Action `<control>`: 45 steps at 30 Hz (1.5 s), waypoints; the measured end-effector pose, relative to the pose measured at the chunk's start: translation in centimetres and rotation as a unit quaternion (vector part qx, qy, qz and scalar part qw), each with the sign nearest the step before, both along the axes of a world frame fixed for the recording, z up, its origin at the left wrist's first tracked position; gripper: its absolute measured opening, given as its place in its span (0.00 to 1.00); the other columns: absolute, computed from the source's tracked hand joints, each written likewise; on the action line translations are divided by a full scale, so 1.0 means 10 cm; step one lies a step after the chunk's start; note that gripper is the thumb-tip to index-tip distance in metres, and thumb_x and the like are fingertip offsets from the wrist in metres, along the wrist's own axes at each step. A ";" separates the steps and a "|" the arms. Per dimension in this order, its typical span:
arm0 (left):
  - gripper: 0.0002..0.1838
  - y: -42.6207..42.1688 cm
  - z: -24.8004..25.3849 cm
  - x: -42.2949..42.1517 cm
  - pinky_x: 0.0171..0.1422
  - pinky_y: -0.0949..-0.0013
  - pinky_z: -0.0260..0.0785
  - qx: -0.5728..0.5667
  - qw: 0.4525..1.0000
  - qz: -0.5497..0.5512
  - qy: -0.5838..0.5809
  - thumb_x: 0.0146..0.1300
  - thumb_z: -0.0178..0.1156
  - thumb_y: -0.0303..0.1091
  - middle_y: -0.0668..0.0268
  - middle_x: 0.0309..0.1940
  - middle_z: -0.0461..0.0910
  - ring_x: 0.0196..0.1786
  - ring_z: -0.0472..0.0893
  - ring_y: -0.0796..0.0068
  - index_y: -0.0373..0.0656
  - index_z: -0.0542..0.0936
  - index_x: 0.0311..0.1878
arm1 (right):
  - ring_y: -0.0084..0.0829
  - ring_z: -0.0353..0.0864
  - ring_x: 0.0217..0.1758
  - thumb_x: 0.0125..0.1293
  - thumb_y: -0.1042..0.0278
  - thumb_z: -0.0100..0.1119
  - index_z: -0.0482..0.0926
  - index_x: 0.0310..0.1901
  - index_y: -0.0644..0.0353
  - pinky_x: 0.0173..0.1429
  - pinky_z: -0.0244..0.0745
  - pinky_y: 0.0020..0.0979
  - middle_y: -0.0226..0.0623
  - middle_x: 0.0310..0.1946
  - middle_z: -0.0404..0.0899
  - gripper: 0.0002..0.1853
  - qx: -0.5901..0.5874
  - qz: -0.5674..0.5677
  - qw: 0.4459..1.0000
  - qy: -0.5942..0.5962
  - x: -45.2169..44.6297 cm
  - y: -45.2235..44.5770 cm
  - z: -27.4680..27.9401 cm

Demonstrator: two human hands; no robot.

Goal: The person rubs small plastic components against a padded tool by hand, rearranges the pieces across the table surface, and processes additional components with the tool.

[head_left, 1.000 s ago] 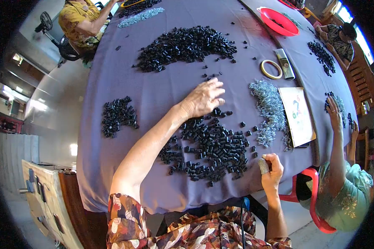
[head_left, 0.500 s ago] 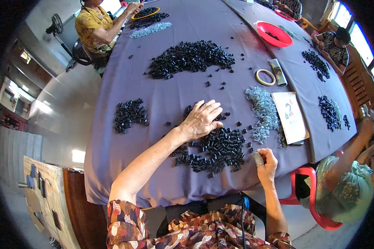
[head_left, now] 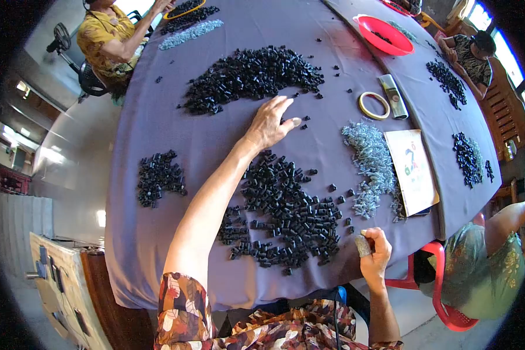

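My left hand (head_left: 269, 123) reaches over the purple cloth with its fingers apart, between the large far pile of black pieces (head_left: 251, 74) and the near pile of black pieces (head_left: 289, 213). A few loose black pieces lie by its fingertips. My right hand (head_left: 376, 254) is closed at the near right edge, with a grey-beige covering (head_left: 363, 244) around one finger or thumb; whatever it pinches is too small to make out. Beyond it lies a pile of clear small parts (head_left: 367, 163).
A smaller black pile (head_left: 160, 178) lies at left. At right are a tape roll (head_left: 374, 105), a paper booklet (head_left: 413, 172) and a red basin (head_left: 385, 35). People sit around the table, one on a red chair (head_left: 440, 286).
My left hand has moved off the near pile toward the far pile, and the near pile now reaches farther up the cloth. My right hand stays closed near the edge.
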State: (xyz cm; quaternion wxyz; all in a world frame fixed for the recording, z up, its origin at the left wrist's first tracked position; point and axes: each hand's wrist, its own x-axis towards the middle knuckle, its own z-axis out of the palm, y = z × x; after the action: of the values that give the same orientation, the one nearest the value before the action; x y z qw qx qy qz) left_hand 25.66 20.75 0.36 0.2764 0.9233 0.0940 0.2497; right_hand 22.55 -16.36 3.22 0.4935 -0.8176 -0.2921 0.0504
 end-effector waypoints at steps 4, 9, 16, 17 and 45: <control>0.22 -0.10 0.03 0.20 0.69 0.60 0.58 -0.063 0.991 -0.111 0.028 0.55 0.64 0.40 0.55 0.58 0.72 0.65 0.67 0.56 0.39 0.77 0.51 | 0.23 0.68 0.26 0.52 0.85 0.59 0.71 0.32 0.64 0.32 0.65 0.22 0.32 0.25 0.70 0.09 -0.003 0.004 1.000 -0.001 0.02 0.00 -0.04; 0.18 -0.31 0.01 0.01 0.68 0.60 0.60 -0.008 0.980 -0.200 0.018 0.54 0.64 0.35 0.55 0.56 0.73 0.63 0.69 0.56 0.35 0.79 0.46 | 0.23 0.66 0.25 0.52 0.85 0.60 0.71 0.32 0.63 0.32 0.64 0.22 0.32 0.25 0.70 0.10 -0.004 0.003 1.000 -0.006 0.03 0.01 -0.05; 0.26 -0.66 0.21 -0.66 0.68 0.56 0.58 0.024 0.968 -0.243 0.055 0.56 0.63 0.47 0.51 0.58 0.70 0.63 0.67 0.52 0.35 0.76 0.50 | 0.20 0.65 0.25 0.52 0.84 0.60 0.72 0.34 0.64 0.31 0.64 0.21 0.30 0.24 0.68 0.09 0.002 0.002 1.000 -0.025 0.02 0.01 -0.07; 0.32 -0.72 0.21 -0.74 0.69 0.54 0.55 0.062 0.966 -0.244 0.065 0.57 0.59 0.54 0.50 0.59 0.68 0.65 0.65 0.51 0.36 0.73 0.55 | 0.20 0.65 0.25 0.53 0.84 0.60 0.72 0.34 0.64 0.31 0.64 0.21 0.30 0.23 0.68 0.09 0.001 0.001 1.000 -0.030 0.01 0.01 -0.07; 0.27 -1.20 0.15 -2.51 0.71 0.52 0.49 0.183 0.980 -0.004 0.077 0.60 0.57 0.45 0.55 0.63 0.65 0.69 0.60 0.57 0.36 0.71 0.58 | 0.19 0.72 0.28 0.55 0.83 0.59 0.76 0.37 0.63 0.35 0.70 0.22 0.31 0.25 0.77 0.08 0.043 0.005 0.998 -0.038 0.05 -0.04 -0.25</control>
State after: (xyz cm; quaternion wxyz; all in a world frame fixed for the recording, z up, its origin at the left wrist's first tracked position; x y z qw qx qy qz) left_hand 0.54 8.71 1.85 0.0961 0.9750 0.0642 0.1899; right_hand 23.07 -16.78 0.68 0.5168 -0.7952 -0.3171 0.0093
